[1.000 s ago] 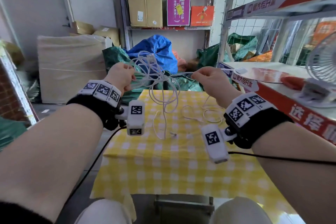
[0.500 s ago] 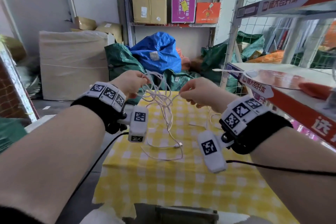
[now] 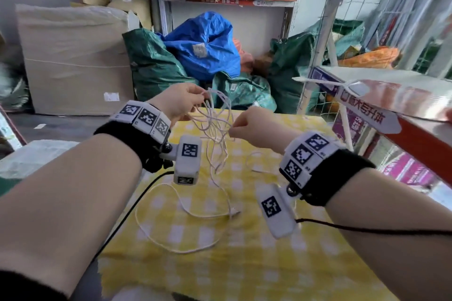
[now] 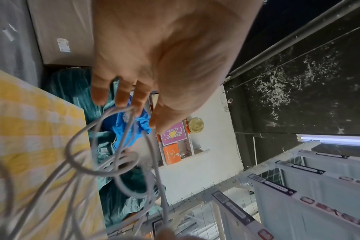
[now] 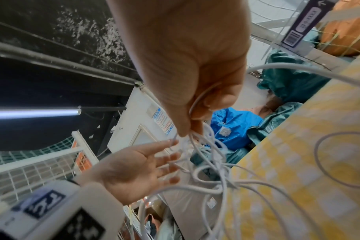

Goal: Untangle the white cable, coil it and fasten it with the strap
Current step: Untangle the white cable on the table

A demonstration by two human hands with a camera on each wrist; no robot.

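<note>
The white cable [image 3: 215, 127] hangs in a tangle of loops between my hands above the yellow checked tablecloth [image 3: 244, 264]. Its slack trails down into a wide loop on the cloth, with a plug end [image 3: 234, 214] lying there. My left hand [image 3: 200, 98] carries several loops over spread, nearly straight fingers [image 5: 166, 159]. My right hand [image 3: 234, 127] pinches strands between thumb and forefinger [image 5: 187, 128] just right of the knot [image 5: 214, 170]. In the left wrist view the loops [image 4: 105, 172] hang from my fingertips [image 4: 131, 105]. A thin white tie-like strip [image 3: 330, 83] lies on the corner of the right shelf.
A red and white metal shelf [image 3: 391, 110] juts in close on the right at hand height. Blue [image 3: 205, 44] and green [image 3: 151, 68] sacks and a large wrapped box [image 3: 73, 56] stand behind the table. Black leads run from both wrist cameras.
Both hands have dropped lower and come closer together. The right hand moved left to the tangle. More cable slack now lies on the cloth.
</note>
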